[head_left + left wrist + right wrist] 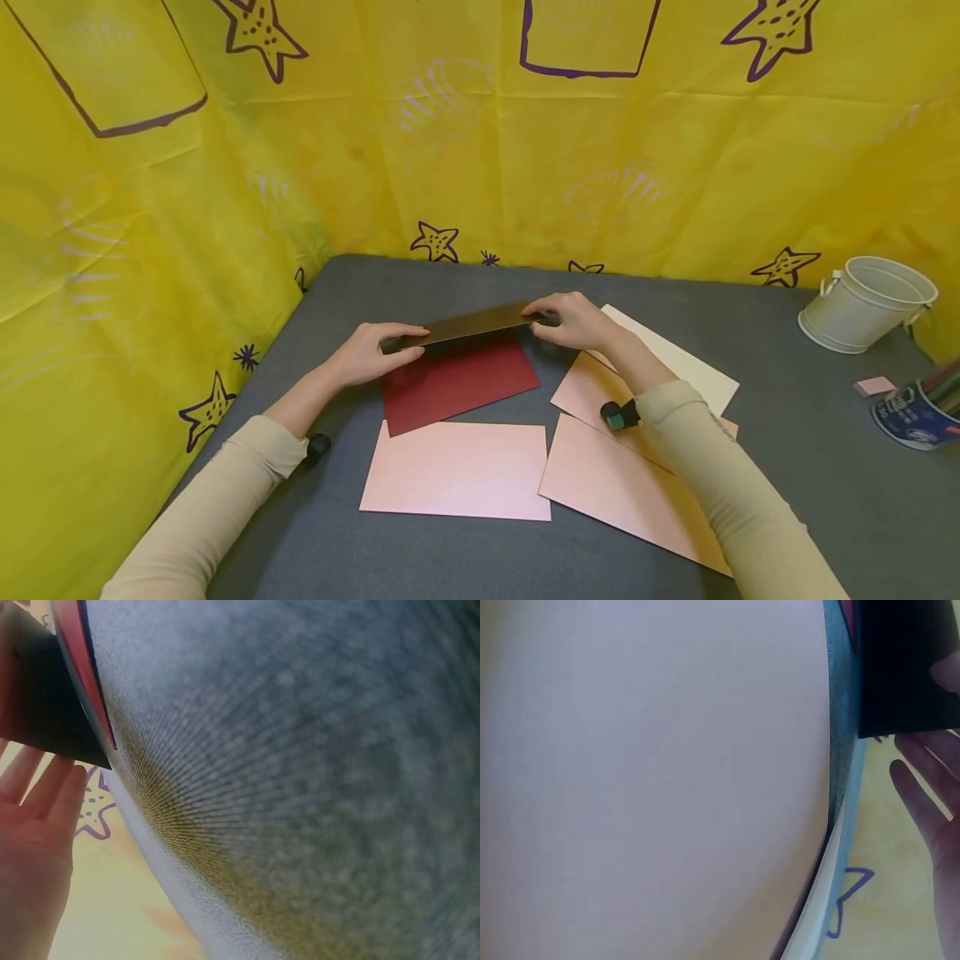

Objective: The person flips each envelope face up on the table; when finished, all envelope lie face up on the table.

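I see a dark red sheet of paper (pixel 457 375) lying near the middle of the grey counter (pixel 787 467), toward its back edge, with its far portion folded up and over so that the raised flap shows dark. My left hand (pixel 367 354) pinches the left end of that flap, thumb below and fingers above. My right hand (pixel 573 321) pinches the right end the same way, fingers curled over the fold. In the left wrist view the fingers (pixel 45 787) lie straight beside the dark flap. In front of the red sheet, toward the counter's near edge, lies a pale pink sheet (pixel 457 471). To its right, two more pink sheets (pixel 622 492) overlap under my right forearm, and a cream sheet (pixel 690 362) sits behind them. At the counter's back right corner stands a small white bucket (pixel 866 304). By the right edge there is a small pink eraser (pixel 873 386) and a blue tin (pixel 918 412). Yellow cloth (pixel 480 150) with purple starfish surrounds the counter.
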Motion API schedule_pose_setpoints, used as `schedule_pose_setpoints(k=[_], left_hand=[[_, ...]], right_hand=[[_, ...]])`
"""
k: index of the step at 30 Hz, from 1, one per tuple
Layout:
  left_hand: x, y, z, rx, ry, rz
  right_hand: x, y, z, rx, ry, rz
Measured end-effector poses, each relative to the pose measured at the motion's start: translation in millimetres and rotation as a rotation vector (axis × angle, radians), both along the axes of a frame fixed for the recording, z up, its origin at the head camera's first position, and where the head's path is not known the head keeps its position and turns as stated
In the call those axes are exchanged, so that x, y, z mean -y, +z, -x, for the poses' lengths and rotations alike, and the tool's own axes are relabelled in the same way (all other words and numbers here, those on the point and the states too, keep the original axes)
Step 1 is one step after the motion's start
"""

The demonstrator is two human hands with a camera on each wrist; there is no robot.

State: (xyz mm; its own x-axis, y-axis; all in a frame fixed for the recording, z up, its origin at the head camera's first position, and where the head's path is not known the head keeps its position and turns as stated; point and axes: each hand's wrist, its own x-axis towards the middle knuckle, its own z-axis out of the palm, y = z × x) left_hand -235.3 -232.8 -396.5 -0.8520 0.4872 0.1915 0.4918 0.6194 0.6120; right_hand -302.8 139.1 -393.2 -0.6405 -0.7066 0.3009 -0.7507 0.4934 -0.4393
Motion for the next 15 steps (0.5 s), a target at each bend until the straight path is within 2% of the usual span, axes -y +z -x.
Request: schedule_pose_setpoints(k=[8, 11, 15], left_hand=[[0.6, -1.9, 3.2, 0.017, 0.019, -0.188], [0.8, -0.9, 3.7, 0.018, 0.041, -0.218], [0.7, 0.6, 5.3, -0.001, 0.104, -0.229]], right_hand=[[-0.2, -2.3, -0.8, 0.143, -0.041, 0.205], [1.0, -1.5, -1.9, 0.156, -0.058, 0.255], [2.5, -0.3, -3.3, 0.164, -0.107, 0.289]])
